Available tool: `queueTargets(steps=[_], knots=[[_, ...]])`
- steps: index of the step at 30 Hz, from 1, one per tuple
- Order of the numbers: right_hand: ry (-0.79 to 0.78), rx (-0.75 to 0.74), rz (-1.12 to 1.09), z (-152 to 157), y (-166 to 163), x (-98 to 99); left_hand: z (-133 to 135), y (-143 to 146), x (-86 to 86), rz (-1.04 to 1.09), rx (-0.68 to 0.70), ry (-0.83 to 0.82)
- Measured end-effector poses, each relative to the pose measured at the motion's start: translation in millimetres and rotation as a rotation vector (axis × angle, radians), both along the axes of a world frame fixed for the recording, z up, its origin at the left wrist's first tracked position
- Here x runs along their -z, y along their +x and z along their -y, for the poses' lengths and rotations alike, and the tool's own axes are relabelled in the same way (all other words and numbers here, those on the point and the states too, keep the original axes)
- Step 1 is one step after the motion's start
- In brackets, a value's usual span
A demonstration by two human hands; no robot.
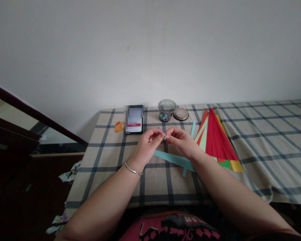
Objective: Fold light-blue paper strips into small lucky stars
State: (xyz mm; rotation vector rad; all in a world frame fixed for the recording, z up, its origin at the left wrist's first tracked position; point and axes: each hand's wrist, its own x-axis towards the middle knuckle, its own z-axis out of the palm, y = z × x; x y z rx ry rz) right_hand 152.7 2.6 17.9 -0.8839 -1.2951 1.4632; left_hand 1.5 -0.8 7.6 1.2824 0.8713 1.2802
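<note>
Both hands meet above the table, fingertips almost touching. My left hand [148,144], with a silver bangle at its wrist, pinches a small light blue piece of paper [165,137]. On the other side of that piece, the thumb and fingers of my right hand [182,142] are closed on it too. Its exact shape is too small to make out. Below the hands lie light blue paper strips [169,157], partly covered by my right forearm. A small purple thing [160,129] shows just behind my left fingers.
Beyond the hands stand a clear plastic jar [167,108] with small blue and purple pieces and its round lid [181,114]. At left are a phone [135,125] and an orange bear-shaped item [119,127]. Fanned red, green and yellow paper strips [218,140] lie right on the checked tablecloth [107,157].
</note>
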Motion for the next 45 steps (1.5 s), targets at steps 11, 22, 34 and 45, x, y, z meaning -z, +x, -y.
queueTargets(steps=[11, 22, 34, 45], knots=[[0.082, 0.170, 0.077, 0.0, -1.1, 3.5, 4.2, -2.1, 0.0, -0.146, -0.010, 0.126], [0.028, 0.154, 0.158, 2.8, 2.5, -0.1, 0.8, -0.3, -0.1, -0.034, -0.104, 0.004], [-0.060, 0.082, -0.033, 0.3, 1.6, 1.4, 2.5, 1.0, -2.6, -0.061, -0.058, 0.053], [-0.241, 0.004, -0.214, -1.1, 4.5, 5.5, 1.0, -1.1, 1.5, -0.101, -0.012, 0.135]])
